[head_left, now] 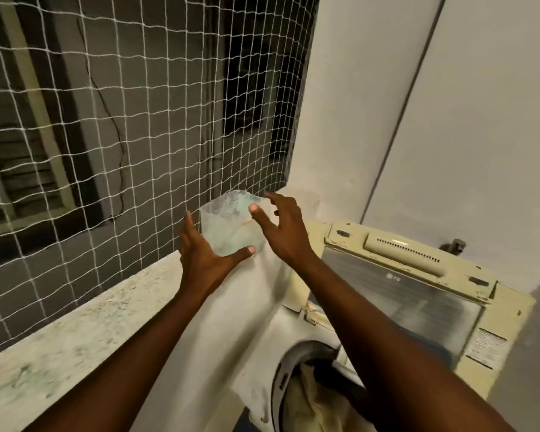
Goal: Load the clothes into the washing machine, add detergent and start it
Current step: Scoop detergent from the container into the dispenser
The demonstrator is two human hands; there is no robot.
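A cloudy, translucent detergent container (231, 226) with pale blue-green residue inside is up at the far end of the ledge, against the net. My left hand (203, 254) cups its left side, with the thumb under its front lower edge. From the right, my right hand (281, 229) hovers with fingers spread, its thumb over the container's upper right part. Below on the right is a cream top-loading washing machine (508, 310) with its lid (402, 294) raised. Beige and dark clothes (318, 400) lie in the drum (279, 378), partly hidden by my right forearm.
A speckled stone ledge (75, 332) runs along the left below a white rope net (138, 120) that covers the opening. White walls enclose the machine at the back and right. A metal tap (455, 246) sticks out behind the lid.
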